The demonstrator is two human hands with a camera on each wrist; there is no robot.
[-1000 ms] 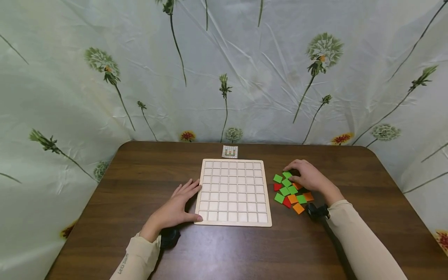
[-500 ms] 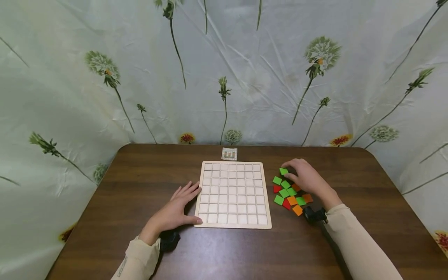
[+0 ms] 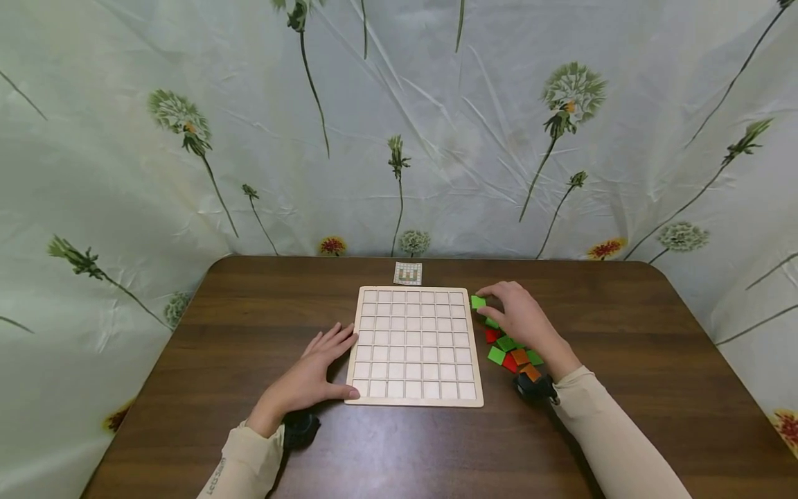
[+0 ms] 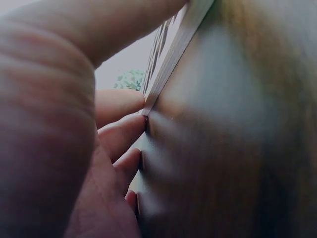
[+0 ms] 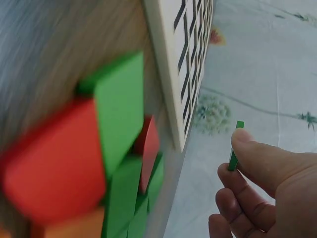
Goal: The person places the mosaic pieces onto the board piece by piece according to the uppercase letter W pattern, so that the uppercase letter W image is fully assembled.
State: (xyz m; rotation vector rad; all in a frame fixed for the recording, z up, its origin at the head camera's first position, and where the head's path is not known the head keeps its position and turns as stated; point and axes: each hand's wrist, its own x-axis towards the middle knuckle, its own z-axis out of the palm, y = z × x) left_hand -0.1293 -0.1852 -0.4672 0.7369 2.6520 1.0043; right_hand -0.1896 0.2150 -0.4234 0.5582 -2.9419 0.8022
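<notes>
My right hand (image 3: 522,317) pinches a square green tile (image 3: 478,302) between thumb and fingers, just off the board's right edge. In the right wrist view the pinched green tile (image 5: 235,148) is seen edge-on. A light wooden grid board (image 3: 414,402) with bare square cells lies mid-table. Along its left side rests my left hand (image 3: 310,378), fingers spread, thumb on the near left corner. The left wrist view shows fingertips (image 4: 136,99) right at the board's edge. Beneath my right hand lies a loose cluster of green, red and orange tiles (image 3: 497,355), partly hidden by it.
A small card (image 3: 408,274) printed with a gridded pattern lies behind the board. The brown wooden table (image 3: 399,457) ends at a hanging sheet (image 3: 461,152) printed with dandelions. Black camera mounts (image 3: 302,430) sit at both wrists.
My right hand has lifted a green tile from the far end of the cluster and carried it left toward the board's far right corner. My left hand stays in place.
</notes>
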